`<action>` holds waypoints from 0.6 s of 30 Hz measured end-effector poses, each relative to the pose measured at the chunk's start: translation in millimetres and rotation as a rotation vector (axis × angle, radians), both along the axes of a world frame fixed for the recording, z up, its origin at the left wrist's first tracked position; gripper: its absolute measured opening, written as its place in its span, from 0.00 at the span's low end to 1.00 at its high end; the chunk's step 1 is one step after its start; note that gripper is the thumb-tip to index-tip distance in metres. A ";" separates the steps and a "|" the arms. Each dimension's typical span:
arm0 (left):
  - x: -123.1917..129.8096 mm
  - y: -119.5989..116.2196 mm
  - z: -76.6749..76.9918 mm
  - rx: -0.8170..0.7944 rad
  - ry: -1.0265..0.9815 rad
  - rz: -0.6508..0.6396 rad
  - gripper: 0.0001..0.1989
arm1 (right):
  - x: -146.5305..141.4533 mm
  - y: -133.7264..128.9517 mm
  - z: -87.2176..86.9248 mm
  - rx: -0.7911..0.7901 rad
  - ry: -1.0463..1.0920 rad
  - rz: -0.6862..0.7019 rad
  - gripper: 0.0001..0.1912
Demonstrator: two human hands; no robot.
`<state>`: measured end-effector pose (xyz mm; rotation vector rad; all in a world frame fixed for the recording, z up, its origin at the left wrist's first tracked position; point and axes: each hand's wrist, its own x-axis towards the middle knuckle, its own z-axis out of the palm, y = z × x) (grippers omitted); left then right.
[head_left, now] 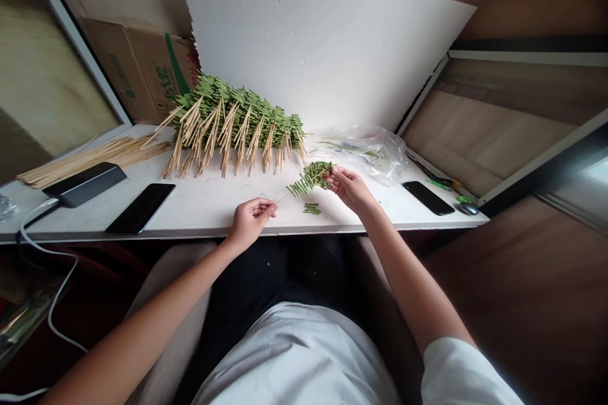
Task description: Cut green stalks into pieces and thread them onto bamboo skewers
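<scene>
Over the near tabletop (213, 212), the left hand (253, 220) pinches a skewer (284, 197) by its bare end; the right hand (349, 186) grasps its green stems (308, 178). Probably light but snappable; best held gently there.

A white tabletop (204, 205) carries a heap of skewers threaded with green pieces (242, 111) at the far middle — bare sticks (95, 161), a dark block (88, 185) and a phone (141, 209) to its left. Loose green pieces (311, 209) lie near the middle edge — farther right, a clear plastic bag (380, 155) and another phone (428, 197).
</scene>
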<state>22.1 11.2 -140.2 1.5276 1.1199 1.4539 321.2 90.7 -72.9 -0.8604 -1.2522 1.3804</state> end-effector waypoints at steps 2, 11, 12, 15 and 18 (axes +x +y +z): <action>0.0 0.2 -0.5 -0.001 0.005 -0.001 0.17 | -0.9 0.3 0.5 -0.021 0.041 0.012 0.21; 0.3 -0.1 0.1 0.000 0.013 0.003 0.16 | -5.9 -2.3 1.4 -0.022 0.027 -0.017 0.19; 0.4 -0.2 0.2 0.001 0.012 0.003 0.16 | -6.1 -2.3 1.2 -0.018 0.018 -0.016 0.19; 0.8 -0.4 0.9 0.007 0.008 0.004 0.16 | -6.3 -2.2 0.2 -0.007 0.017 -0.015 0.18; 1.0 -0.8 1.8 0.005 0.010 0.003 0.17 | -6.5 -2.5 0.0 -0.006 0.029 -0.005 0.18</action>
